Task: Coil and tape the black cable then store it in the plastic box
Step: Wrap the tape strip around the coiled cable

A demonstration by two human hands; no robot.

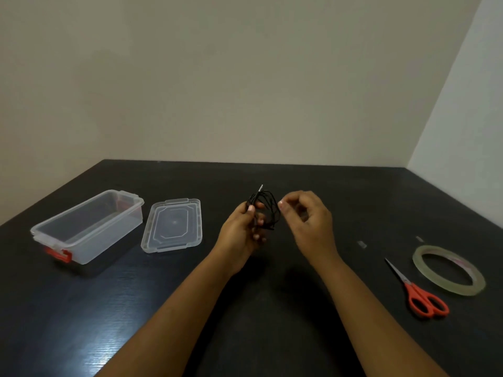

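Observation:
The black cable (268,210) is wound into a small coil held above the middle of the dark table, its metal plug tip sticking up. My left hand (241,229) grips the coil from the left. My right hand (310,219) is beside it, thumb and forefinger pinched at the coil's right edge; whether they hold tape I cannot tell. The clear plastic box (87,227) with red latches stands open at the left, its lid (172,225) lying flat to its right. The roll of clear tape (449,270) lies at the right.
Red-handled scissors (416,289) lie just left of the tape roll. Two small clear tape bits (362,244) rest on the table behind them. Walls close the table at the back and right.

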